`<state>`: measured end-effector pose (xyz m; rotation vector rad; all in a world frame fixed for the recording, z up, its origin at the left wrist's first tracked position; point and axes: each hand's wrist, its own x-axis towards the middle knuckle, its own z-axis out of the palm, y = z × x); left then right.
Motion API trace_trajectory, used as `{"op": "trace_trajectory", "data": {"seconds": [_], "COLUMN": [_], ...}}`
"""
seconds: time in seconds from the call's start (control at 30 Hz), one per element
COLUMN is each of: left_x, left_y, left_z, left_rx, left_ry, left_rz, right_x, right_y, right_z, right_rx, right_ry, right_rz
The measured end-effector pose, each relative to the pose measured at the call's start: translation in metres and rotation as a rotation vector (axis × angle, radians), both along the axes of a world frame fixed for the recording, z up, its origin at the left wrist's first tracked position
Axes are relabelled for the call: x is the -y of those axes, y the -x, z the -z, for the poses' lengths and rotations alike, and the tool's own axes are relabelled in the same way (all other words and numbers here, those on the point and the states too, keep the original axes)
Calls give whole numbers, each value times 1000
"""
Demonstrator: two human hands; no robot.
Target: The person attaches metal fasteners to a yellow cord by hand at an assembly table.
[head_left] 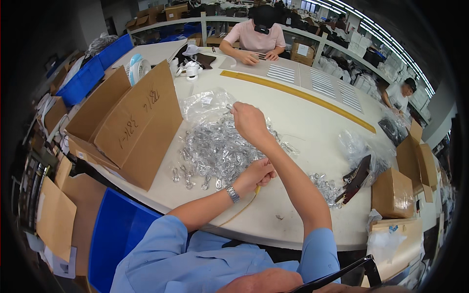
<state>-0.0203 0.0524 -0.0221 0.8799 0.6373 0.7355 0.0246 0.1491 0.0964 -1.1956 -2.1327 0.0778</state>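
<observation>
My right hand (250,123) is raised over the far side of a large heap of silvery metal snap hooks (215,146), many in clear plastic. Its fingertips pinch a small shiny metal piece (229,106) that looks like one of these hooks. My left hand (258,175), a watch on its wrist, is closed at the heap's near right edge, below my right forearm. A thin yellowish cord (239,211) runs from under that fist toward the table's front edge. What the left fingers grip is hidden.
An open cardboard box (141,122) stands left of the heap. A smaller hook pile (322,188) and dark straps (356,180) lie right. A long yellow ruler (298,95) crosses the table; beyond it a co-worker (259,39) sits near metal strips. A blue bin (117,234) is lower left.
</observation>
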Motion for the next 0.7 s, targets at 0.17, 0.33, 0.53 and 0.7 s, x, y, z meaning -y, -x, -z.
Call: {"op": "trace_trajectory", "data": {"seconds": [0.17,0.33,0.53,0.7], "left_x": [2,-7,14,21], "left_y": [10,19,7,-4], "left_z": [-11,-6,-30,-35], "left_rx": [-8,113,-201,-438], "left_ry": [38,-25,-348,-667], "left_rz": [-78,-2,387,567], "right_x": [51,174,222,230], "right_y": [-50,-142,-165,-170], "right_z": [-21,28,70,93], "right_rx": [-427,-766,-968,-1024], "right_ry": [495,960,1014,983], "right_rz": [-163,-133,-26,41]}}
